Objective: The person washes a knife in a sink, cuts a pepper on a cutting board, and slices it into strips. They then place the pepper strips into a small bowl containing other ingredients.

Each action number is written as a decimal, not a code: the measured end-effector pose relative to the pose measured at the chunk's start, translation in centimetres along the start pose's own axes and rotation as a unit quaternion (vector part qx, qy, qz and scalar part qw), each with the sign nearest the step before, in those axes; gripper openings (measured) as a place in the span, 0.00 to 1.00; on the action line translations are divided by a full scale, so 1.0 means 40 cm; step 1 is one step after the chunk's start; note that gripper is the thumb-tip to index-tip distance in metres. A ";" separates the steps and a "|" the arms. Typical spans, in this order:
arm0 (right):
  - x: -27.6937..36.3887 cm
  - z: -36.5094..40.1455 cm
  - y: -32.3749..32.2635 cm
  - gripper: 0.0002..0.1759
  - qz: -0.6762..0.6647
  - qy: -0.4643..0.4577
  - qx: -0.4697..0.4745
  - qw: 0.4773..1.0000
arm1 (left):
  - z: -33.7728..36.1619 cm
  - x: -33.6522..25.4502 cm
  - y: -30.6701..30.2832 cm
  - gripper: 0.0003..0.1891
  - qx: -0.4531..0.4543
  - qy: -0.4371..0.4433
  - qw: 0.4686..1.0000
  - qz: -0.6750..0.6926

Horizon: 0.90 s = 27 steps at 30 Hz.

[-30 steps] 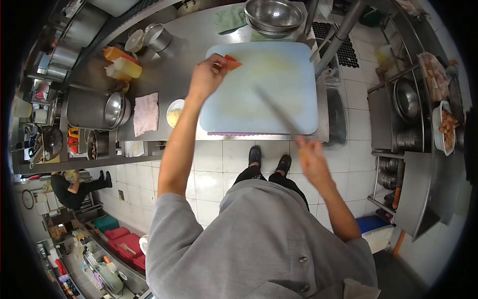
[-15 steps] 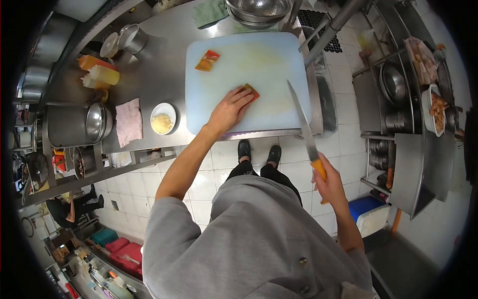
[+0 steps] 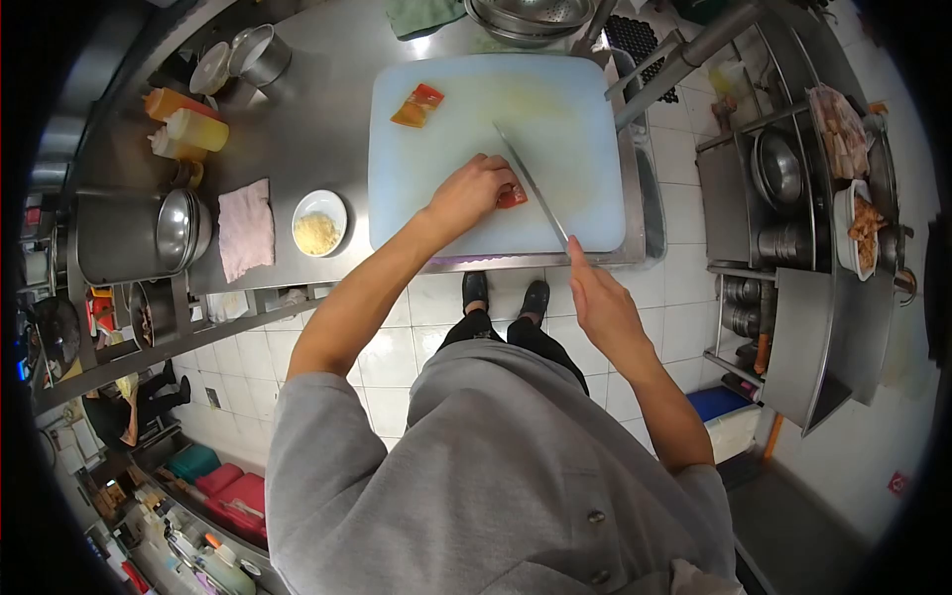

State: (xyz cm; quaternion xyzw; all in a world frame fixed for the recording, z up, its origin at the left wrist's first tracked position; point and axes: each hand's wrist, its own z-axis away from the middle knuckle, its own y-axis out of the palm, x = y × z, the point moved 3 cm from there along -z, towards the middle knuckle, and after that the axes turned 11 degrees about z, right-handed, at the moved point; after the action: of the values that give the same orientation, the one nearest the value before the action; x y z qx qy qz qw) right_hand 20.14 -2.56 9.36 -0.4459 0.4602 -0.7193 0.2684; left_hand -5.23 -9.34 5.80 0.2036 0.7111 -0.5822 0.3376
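Observation:
On the white cutting board [image 3: 436, 129], my left hand [image 3: 474, 190] presses down with curled fingers on a piece of red pepper [image 3: 512, 196], which is mostly covered. My right hand [image 3: 601, 305] is closed around the handle of a knife [image 3: 535, 186]; its handle is hidden in the palm. The blade slants up and left across the board, just right of the held piece. At the board's upper left lies more red and orange-green pepper [image 3: 418, 105], apart from both hands.
Left of the board stand a white bowl of chopped pale food [image 3: 318, 226] and a pink cloth [image 3: 245, 230]. Squeeze bottles [image 3: 196, 129] and a metal pot [image 3: 260, 56] are farther back. Metal colanders [image 3: 526, 18] sit behind the board. Another person [image 3: 134, 409] is at far left.
My right hand has swung the knife left and forward over the board, bringing the blade close to the held pepper. My left fingers have curled in, and the piece has turned beneath them.

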 end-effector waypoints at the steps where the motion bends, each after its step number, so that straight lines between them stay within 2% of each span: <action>1: 0.007 -0.008 -0.004 0.33 0.021 0.001 0.014 1.000 | -0.005 -0.001 -0.001 0.12 0.007 -0.016 1.000 -0.008; 8: 0.048 0.020 -0.033 0.34 0.074 0.023 0.089 0.993 | -0.015 -0.002 -0.005 0.11 -0.008 0.008 1.000 -0.018; 11: 0.019 -0.045 0.067 0.36 0.049 -0.038 -0.036 0.997 | -0.011 0.003 0.007 0.11 0.002 -0.005 1.000 -0.027; 14: 0.047 -0.044 0.002 0.37 0.042 -0.044 -0.011 0.998 | -0.013 -0.001 -0.001 0.11 0.010 -0.016 0.999 -0.031; 17: 0.049 0.004 -0.018 0.37 0.057 0.000 0.063 0.996 | -0.012 0.010 0.006 0.11 -0.012 -0.008 0.999 -0.038; 20: 0.023 -0.062 0.075 0.36 0.019 -0.061 -0.074 0.995 | -0.008 0.009 0.014 0.11 -0.011 -0.008 0.999 -0.052; 23: 0.051 -0.032 0.000 0.36 0.036 -0.034 -0.006 0.999 | -0.009 -0.002 0.006 0.11 0.002 -0.026 0.998 -0.065; 26: 0.044 0.003 0.010 0.37 0.051 0.009 0.057 0.997 | -0.003 -0.001 0.006 0.11 -0.012 -0.034 0.997 -0.070; 27: 0.045 -0.010 0.025 0.37 0.042 -0.005 0.034 0.999 | -0.003 0.006 0.009 0.11 -0.013 -0.032 0.997 -0.069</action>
State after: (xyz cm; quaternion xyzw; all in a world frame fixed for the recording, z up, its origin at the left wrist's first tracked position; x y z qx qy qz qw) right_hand 18.95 -4.26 9.12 -0.4206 0.4525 -0.7202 0.3157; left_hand -5.18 -9.18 5.39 0.1311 0.7198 -0.6008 0.3221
